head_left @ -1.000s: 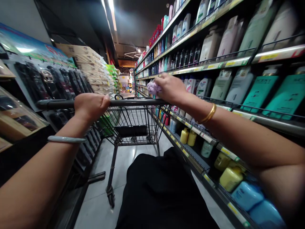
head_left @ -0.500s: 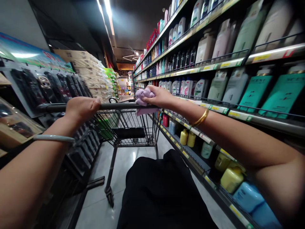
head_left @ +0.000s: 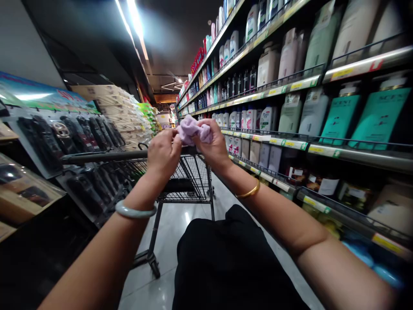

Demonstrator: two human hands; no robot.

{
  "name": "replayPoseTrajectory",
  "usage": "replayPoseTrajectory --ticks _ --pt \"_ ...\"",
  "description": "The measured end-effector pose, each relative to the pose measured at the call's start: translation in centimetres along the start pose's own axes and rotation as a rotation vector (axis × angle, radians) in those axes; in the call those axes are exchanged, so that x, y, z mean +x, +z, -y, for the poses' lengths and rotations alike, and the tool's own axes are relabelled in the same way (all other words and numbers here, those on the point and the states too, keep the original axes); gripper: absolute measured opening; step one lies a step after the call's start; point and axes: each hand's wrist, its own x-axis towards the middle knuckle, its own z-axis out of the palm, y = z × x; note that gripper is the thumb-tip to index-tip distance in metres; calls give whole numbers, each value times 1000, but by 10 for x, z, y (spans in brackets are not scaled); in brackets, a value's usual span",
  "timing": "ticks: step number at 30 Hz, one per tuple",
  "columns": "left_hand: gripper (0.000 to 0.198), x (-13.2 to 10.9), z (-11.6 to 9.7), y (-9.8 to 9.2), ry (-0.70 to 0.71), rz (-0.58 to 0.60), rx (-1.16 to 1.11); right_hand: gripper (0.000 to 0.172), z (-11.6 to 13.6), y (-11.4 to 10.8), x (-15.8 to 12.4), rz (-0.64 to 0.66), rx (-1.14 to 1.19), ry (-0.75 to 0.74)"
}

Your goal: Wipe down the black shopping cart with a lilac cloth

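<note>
Both my hands are raised together above the handle [head_left: 106, 156] of a black wire shopping cart [head_left: 193, 181]. A crumpled lilac cloth [head_left: 192, 128] is bunched between them. My left hand [head_left: 163, 153] pinches its left edge with closed fingers. My right hand [head_left: 211, 144] grips the cloth's right side, fingers curled round it. A pale green bangle circles my left wrist and a gold bangle my right wrist. Neither hand touches the cart handle.
Shelves [head_left: 322, 82] of shampoo and lotion bottles run along the right of a narrow aisle. Hanging dark packaged goods [head_left: 64, 133] and stacked boxes [head_left: 116, 103] line the left. The tiled floor [head_left: 180, 219] extends ahead under the cart. My black clothing fills the lower middle.
My left hand let go of the cart handle and came right to meet the cloth. My right hand lifted the cloth off the handle and now both hold it.
</note>
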Motion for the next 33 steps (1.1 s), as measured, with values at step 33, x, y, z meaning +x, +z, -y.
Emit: replayPoseTrajectory --ticks 33 --pt "48 -19 -8 13 -12 -78 102 20 -36 13 -70 -249 67 248"
